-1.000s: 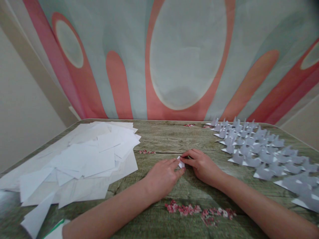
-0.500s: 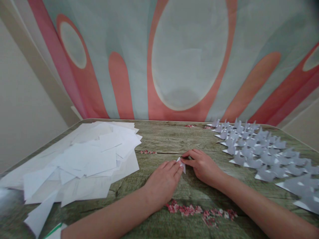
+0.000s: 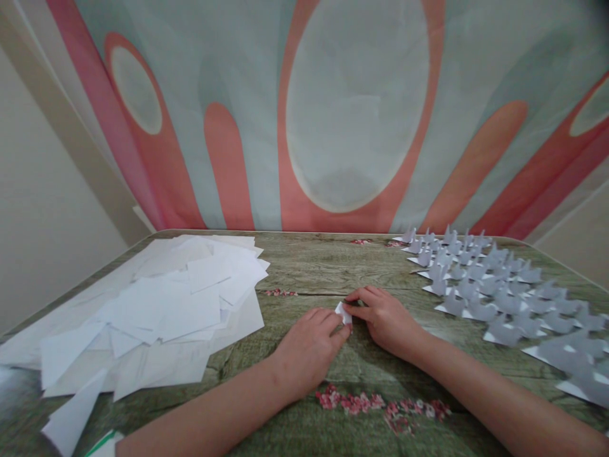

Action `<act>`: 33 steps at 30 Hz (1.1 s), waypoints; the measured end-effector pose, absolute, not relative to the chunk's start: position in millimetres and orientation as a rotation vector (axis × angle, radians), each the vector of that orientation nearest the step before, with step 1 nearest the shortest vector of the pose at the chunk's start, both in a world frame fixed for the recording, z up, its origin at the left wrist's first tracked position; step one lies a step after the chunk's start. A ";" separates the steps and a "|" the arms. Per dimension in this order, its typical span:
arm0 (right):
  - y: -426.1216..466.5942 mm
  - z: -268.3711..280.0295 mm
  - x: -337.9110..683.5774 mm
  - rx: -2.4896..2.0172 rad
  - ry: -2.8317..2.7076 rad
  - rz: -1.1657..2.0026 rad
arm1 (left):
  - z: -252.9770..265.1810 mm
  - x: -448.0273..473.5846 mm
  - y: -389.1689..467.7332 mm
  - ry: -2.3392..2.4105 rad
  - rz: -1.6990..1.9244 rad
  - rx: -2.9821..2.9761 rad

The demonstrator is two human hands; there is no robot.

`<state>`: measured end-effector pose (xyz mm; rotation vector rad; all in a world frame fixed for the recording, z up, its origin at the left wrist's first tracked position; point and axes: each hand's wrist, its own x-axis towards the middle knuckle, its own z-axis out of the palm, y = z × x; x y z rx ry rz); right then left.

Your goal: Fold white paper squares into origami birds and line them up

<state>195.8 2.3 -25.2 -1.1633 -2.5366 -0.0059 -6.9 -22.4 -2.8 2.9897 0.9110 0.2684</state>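
A small folded piece of white paper [image 3: 343, 313] lies between my two hands near the middle of the table. My left hand [image 3: 311, 343] has its fingers closed on the paper's lower left side, thumb at its lower edge. From the other side, the thumb and index finger of my right hand [image 3: 383, 317] pinch the paper's right edge. The fingers partly cover it, so its exact folds cannot be made out.
Loose white paper sheets [image 3: 185, 311] are heaped on the left of the wood-patterned table [image 3: 304, 260]. Rows of folded white paper birds [image 3: 504, 298] stand on the right. Behind the table hangs a pink and pale blue printed backdrop [image 3: 266, 127].
My left fingers have drawn back and curled, with the thumb now at the paper's lower edge, so more of the paper shows. My right hand keeps its pinch. The view has shifted slightly.
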 end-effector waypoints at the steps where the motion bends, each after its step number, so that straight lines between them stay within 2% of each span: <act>1: 2.2 -25.1 195.6 -1.170 -2.538 -0.006 | -2.7 -7.0 -22.4 0.915 0.269 2.986; 18: 1.5 -22.9 193.8 -1.216 -2.565 -0.024 | 6.5 -3.7 -26.3 0.862 0.141 3.025; 28: 2.7 -27.1 198.6 -1.082 -2.444 0.095 | -6.0 -11.0 -9.0 1.022 0.463 2.644; 33: 1.2 -24.9 200.4 -1.027 -2.388 0.193 | -12.2 -14.3 2.7 0.931 0.615 2.534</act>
